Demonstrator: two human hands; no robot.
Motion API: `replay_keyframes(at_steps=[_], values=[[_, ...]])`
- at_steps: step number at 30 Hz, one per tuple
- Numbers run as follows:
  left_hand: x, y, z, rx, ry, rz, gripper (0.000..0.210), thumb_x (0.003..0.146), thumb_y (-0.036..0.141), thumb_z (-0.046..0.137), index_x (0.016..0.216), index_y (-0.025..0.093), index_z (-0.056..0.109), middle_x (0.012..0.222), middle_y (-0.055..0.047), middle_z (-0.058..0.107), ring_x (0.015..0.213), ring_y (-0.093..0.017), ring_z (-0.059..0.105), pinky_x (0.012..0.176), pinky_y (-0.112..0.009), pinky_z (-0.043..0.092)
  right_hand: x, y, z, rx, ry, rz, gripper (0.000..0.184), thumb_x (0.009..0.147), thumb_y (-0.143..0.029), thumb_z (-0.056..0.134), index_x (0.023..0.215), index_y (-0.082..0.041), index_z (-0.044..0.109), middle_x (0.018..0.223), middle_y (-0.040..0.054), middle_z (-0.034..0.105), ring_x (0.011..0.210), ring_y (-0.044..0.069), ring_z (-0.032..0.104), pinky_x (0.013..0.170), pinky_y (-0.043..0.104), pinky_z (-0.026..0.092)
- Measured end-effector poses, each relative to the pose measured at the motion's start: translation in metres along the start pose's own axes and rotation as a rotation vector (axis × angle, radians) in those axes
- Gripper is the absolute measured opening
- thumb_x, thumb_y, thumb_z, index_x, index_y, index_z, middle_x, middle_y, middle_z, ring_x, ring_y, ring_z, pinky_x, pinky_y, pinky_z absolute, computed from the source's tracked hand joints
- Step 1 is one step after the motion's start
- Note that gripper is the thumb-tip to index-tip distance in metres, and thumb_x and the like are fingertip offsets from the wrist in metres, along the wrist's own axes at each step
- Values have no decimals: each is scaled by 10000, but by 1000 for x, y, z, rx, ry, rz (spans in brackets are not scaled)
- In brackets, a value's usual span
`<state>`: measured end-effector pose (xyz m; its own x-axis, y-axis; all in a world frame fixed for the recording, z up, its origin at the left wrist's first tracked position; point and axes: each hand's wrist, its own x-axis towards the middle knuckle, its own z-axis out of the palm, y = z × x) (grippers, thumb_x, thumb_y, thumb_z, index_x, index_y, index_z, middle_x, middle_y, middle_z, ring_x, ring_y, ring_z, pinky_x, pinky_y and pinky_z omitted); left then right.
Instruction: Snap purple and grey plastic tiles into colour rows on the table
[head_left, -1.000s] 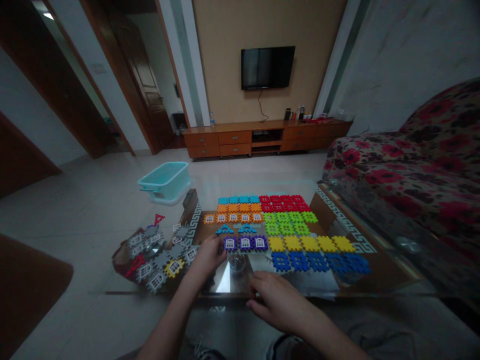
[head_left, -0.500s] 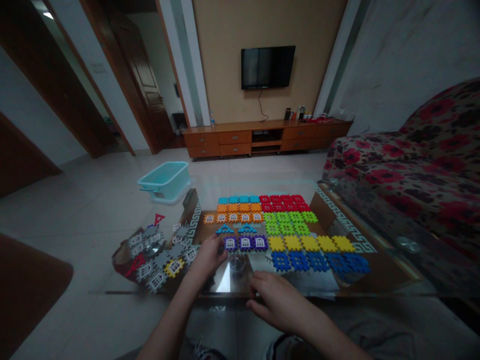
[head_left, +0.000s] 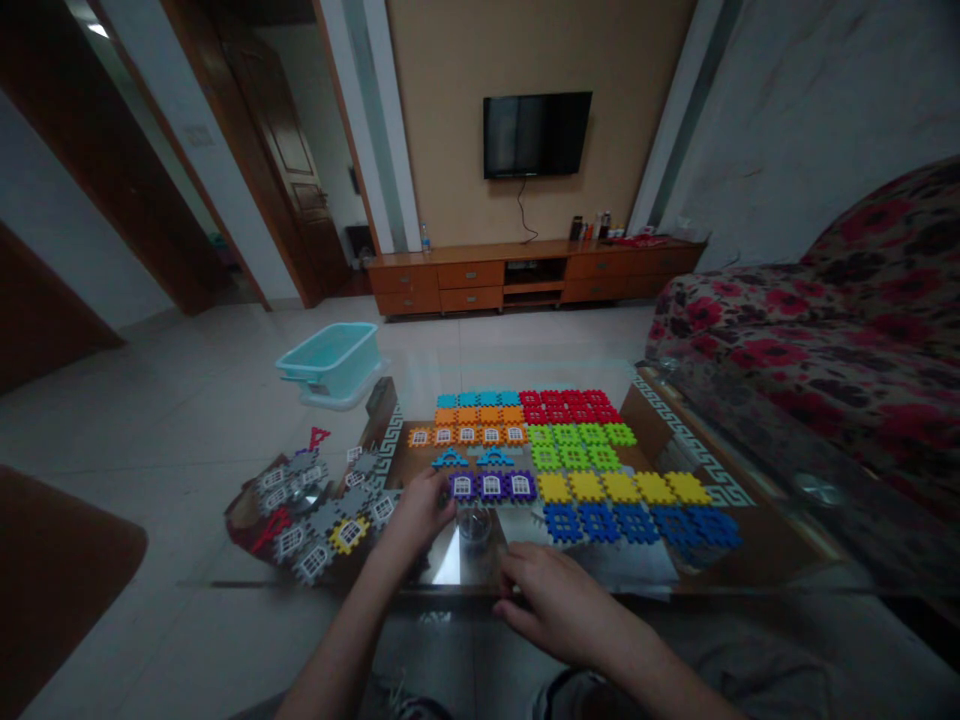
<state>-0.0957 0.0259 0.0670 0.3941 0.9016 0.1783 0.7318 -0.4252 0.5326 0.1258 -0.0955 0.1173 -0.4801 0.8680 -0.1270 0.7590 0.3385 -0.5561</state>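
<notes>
My left hand is at the left end of a short row of purple window tiles, its bent fingers closed at the edge of the leftmost one. The fingertips are partly hidden. My right hand rests by the front of the glass table, fingers loosely curled in, nothing visible in it. Two blue triangular pieces lie just behind the purple row. To the left of my left hand is a loose pile of grey tiles, with a yellow window tile and red pieces among them.
Orange, light blue, red, green, yellow and dark blue tiles lie in rows on the glass table. A turquoise tub stands beyond it, a flowered sofa to the right.
The leftmost purple tile seems to have shifted very slightly right, with my left hand beside it. My right hand keeps its place.
</notes>
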Motion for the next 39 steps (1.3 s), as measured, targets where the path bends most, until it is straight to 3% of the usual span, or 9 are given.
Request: replay_keyframes(at_steps=[39], values=[[-1, -1, 1, 11, 24, 12, 92, 758, 109, 659, 798, 166, 599, 866, -48, 600, 797, -193, 582, 732, -281, 428, 0, -1, -1, 3, -6, 11, 98, 848, -281, 667, 882, -195, 635, 948, 48, 667, 899, 216, 627, 756, 291, 425]])
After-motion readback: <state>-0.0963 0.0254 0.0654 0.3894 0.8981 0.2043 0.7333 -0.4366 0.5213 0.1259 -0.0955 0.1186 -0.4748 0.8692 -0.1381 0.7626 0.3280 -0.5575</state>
